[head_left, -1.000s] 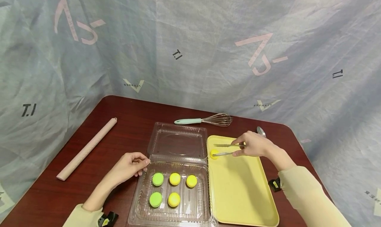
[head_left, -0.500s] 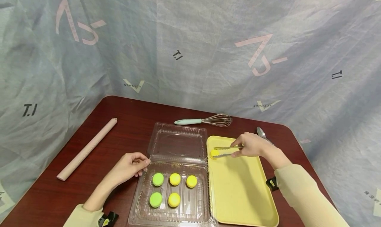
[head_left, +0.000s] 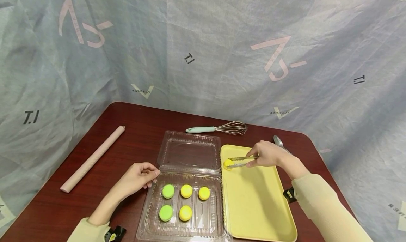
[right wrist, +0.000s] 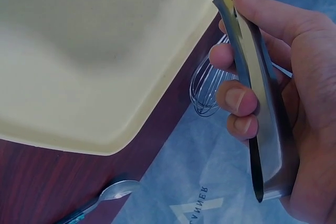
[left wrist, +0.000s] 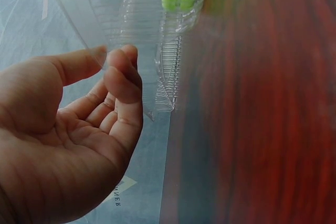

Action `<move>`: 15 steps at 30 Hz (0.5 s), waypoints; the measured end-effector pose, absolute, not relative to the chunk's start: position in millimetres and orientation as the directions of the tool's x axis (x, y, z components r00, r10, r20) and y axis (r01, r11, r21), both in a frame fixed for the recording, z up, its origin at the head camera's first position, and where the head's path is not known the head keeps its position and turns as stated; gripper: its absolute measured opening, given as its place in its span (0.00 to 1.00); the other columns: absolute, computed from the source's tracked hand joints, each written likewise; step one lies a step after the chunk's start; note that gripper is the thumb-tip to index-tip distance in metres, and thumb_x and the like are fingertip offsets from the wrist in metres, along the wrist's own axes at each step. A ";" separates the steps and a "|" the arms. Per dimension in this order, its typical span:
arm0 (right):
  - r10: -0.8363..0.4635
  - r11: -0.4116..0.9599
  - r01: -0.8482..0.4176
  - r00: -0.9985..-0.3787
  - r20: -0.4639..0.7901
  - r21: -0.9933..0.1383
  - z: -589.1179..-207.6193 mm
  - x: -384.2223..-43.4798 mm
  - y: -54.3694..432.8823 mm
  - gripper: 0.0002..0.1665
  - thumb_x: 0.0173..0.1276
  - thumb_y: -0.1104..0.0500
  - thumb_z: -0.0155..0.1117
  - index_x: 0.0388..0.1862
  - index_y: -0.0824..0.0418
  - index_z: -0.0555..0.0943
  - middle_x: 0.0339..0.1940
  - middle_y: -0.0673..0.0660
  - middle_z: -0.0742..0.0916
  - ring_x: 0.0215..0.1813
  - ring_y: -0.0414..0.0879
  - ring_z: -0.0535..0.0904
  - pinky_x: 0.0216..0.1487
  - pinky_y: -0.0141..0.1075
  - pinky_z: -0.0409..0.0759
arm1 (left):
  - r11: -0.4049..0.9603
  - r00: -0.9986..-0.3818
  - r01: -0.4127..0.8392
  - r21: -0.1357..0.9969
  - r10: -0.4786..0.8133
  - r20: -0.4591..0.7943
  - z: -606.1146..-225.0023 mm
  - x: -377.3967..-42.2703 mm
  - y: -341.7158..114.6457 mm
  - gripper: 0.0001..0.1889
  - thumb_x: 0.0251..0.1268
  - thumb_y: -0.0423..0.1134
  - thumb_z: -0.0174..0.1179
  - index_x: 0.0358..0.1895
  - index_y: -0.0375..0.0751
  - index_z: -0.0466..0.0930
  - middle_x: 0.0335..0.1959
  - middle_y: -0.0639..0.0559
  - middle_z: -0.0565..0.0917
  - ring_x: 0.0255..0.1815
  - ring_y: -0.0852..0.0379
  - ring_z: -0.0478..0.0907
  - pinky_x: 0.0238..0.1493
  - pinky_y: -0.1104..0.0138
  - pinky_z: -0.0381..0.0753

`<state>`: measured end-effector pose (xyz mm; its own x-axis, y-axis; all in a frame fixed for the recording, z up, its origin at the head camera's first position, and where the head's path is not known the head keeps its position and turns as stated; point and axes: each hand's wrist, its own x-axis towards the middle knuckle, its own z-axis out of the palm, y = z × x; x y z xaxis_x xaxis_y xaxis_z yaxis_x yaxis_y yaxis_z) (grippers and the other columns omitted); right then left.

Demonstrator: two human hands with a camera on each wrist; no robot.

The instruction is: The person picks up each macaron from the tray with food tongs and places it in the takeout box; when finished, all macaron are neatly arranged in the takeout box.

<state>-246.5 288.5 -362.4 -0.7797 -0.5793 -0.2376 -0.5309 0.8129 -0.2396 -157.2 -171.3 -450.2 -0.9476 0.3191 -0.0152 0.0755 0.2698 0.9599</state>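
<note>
My right hand (head_left: 269, 153) grips metal tongs (right wrist: 262, 114) over the far-left corner of the yellow tray (head_left: 253, 206). The tong tips lie at either side of a yellow macaron (head_left: 227, 164) there; how firmly they press on it is hard to tell. With thumb and forefinger, my left hand (head_left: 134, 178) pinches the left edge of a clear plastic box (head_left: 147, 213) near its hinge. Inside the box sit two green macarons (head_left: 166, 213) and three yellow macarons (head_left: 185, 213). Its lid (head_left: 188, 152) lies folded back on the table.
Behind the lid lies a whisk (head_left: 206, 129) with a pale green handle. A pink rolling pin (head_left: 93, 159) rests at the left of the dark red table (head_left: 139, 118). Past the right arm is a metal spoon (head_left: 278, 141). A grey cloth (head_left: 206, 58) hangs behind the table.
The right hand has shifted slightly, and the tong tips have drawn closer together about the yellow macaron. My left hand and the box stay where they were.
</note>
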 end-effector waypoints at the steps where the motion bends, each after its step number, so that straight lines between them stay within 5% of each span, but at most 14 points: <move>1: -0.583 0.811 -0.534 -0.777 -0.237 -0.240 -362.4 -246.6 288.6 0.20 0.60 0.46 0.75 0.46 0.57 0.90 0.29 0.40 0.86 0.23 0.34 0.72 0.24 0.31 0.70 | 0.269 -0.947 0.075 0.960 0.320 -0.016 -450.0 -157.2 -171.4 0.10 0.71 0.35 0.61 0.43 0.27 0.82 0.23 0.49 0.80 0.20 0.58 0.75 0.22 0.67 0.77; 15: -0.610 0.790 -0.561 -0.760 -0.224 -0.248 -363.7 -247.1 289.1 0.18 0.61 0.47 0.75 0.44 0.57 0.91 0.33 0.42 0.88 0.26 0.31 0.77 0.28 0.32 0.75 | 0.280 -0.950 0.070 0.957 0.313 -0.022 -447.3 -155.3 -170.6 0.11 0.71 0.36 0.61 0.42 0.27 0.82 0.23 0.49 0.81 0.20 0.58 0.76 0.22 0.67 0.78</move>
<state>-247.1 289.1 -363.7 -0.7604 -0.6096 -0.2241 -0.5606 0.7902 -0.2475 -155.3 -170.6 -447.3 -0.9496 0.3128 -0.0219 0.0702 0.2803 0.9574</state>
